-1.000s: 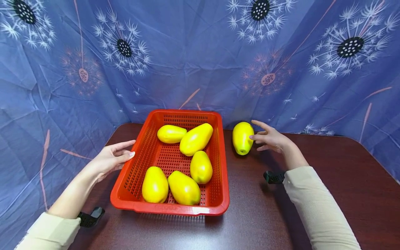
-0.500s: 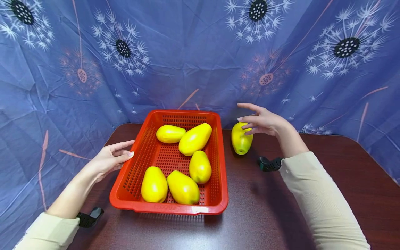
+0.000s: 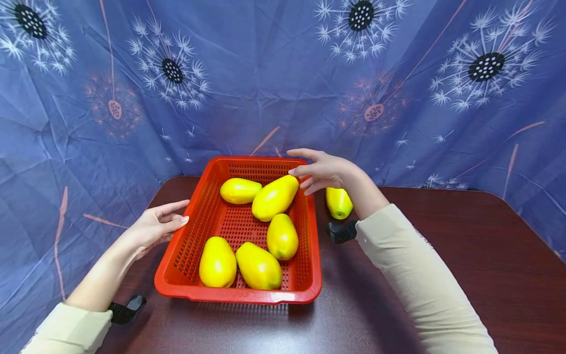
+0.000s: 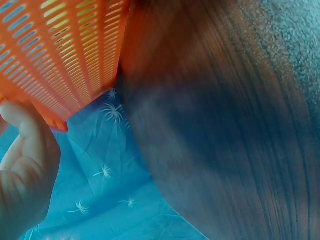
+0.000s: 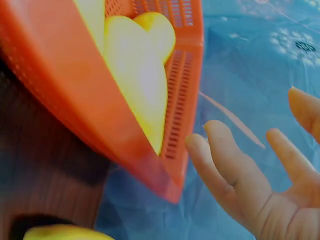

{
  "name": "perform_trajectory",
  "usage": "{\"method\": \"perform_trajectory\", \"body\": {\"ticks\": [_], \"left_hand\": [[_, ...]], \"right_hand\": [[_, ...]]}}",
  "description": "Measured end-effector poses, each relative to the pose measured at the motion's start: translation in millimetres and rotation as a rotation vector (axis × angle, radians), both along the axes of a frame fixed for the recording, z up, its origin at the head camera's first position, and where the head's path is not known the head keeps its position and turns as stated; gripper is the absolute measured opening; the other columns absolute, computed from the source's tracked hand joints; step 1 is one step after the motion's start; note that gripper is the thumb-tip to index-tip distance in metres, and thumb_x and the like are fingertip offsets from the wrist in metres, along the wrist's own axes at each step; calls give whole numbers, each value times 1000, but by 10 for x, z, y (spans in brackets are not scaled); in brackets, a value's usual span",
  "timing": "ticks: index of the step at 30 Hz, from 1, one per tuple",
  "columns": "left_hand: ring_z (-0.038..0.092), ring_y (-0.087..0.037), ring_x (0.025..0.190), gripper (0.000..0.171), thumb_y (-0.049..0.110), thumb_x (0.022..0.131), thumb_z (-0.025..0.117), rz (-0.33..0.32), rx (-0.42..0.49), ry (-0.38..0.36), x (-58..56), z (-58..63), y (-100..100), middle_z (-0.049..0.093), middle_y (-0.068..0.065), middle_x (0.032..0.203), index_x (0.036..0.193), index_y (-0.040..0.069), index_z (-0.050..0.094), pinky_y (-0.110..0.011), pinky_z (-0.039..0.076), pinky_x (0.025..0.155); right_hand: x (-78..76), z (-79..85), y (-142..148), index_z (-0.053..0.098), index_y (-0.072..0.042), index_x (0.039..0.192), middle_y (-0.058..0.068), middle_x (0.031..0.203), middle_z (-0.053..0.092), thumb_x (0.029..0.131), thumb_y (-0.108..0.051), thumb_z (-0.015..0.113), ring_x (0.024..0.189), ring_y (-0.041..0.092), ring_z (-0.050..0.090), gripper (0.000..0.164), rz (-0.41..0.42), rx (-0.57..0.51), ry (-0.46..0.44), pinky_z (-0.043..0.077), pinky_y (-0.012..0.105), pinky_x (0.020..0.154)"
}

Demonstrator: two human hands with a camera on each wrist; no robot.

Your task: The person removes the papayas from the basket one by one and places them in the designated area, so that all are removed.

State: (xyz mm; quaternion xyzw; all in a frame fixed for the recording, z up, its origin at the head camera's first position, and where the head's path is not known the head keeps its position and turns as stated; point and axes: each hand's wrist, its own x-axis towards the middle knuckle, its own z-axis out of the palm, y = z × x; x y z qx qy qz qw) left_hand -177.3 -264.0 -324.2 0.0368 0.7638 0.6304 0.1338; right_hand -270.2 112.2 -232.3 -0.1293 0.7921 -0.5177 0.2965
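A red perforated plastic basket point(image 3: 237, 294) stands on the table with several yellow papayas in it. My left hand point(image 3: 155, 227) holds its left rim, thumb tip at the edge; in the left wrist view the fingers point(image 4: 27, 130) curl up to the rim. My right hand point(image 3: 325, 172) is over the basket's far right corner, fingers spread and nothing held. Just beyond its fingertips in the head view lies a long papaya point(image 3: 275, 198). Outside the basket on the right lies one more papaya point(image 3: 339, 204), partly hidden by my right hand and wrist.
The dark brown wooden table point(image 3: 451, 255) extends to the right and in front of the basket. A blue cloth point(image 3: 265, 73) with dandelion prints hangs behind and to the left. Black straps point(image 3: 342, 231) with cameras sit at both wrists.
My right hand has risen off the papaya outside the basket and moved left to the basket's right rim, fingers still spread. My left hand and the papayas have stayed put.
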Motion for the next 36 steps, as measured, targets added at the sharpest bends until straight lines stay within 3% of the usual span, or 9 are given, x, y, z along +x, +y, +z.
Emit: {"method": "perform_trajectory", "body": {"ticks": [5, 12, 16, 21, 26, 30, 36], "left_hand": [[64, -9, 80, 66, 8, 92, 58, -10, -7, 6, -6, -12, 6, 64, 5, 87, 145, -5, 20, -28, 54, 71], [64, -10, 81, 67, 8, 92, 58, -17, 4, 6, -11, -11, 13, 63, 5, 87, 145, -5, 20, -28, 54, 71], [64, -10, 81, 66, 9, 92, 58, -7, 4, 10, -7, 3, 7, 63, 4, 88, 145, -5, 20, -28, 54, 71], [64, -10, 80, 66, 8, 92, 58, -2, 4, -5, -9, 8, 13, 64, 5, 87, 145, -5, 20, -28, 54, 71], [64, -10, 81, 66, 9, 93, 57, -2, -2, -1, -9, -1, 16, 64, 5, 89, 145, -4, 20, -28, 54, 71], [64, -10, 82, 66, 9, 93, 57, -6, -4, -3, -1, -1, 21, 64, 4, 90, 145, -5, 20, -29, 54, 72], [64, -9, 82, 66, 9, 93, 57, -2, -22, -3, 3, 13, 21, 64, 4, 89, 146, -4, 20, -28, 54, 73]], "right_hand": [[-33, -79, -173, 21, -25, 149, 16, 142, 34, 94, -19, 56, 71, 21, 60, 66, -35, 26, -59, 54, 33, 74], [-63, -221, -326, 25, -21, 148, 24, 133, 40, 94, -18, 55, 103, 32, 56, 62, -59, 44, -109, 54, 32, 74], [-78, -278, -388, 26, -22, 148, 20, 135, 39, 94, -19, 56, 103, 34, 53, 61, -83, 56, -111, 54, 31, 73], [-105, -346, -434, 25, -22, 148, 13, 148, 22, 95, -20, 54, 105, 34, 49, 61, -146, 101, -129, 52, 32, 75], [-132, -453, -506, 24, -23, 148, 10, 152, 12, 95, -19, 54, 120, 35, 40, 61, -181, 101, -155, 48, 41, 90], [-145, -564, -584, 23, -21, 148, 12, 152, 12, 95, -15, 52, 130, 39, 30, 61, -198, 66, -205, 41, 48, 96], [-161, -697, -675, 27, -20, 147, 12, 149, 21, 95, -16, 54, 130, 33, 31, 59, -229, 64, -226, 40, 48, 97]]}}
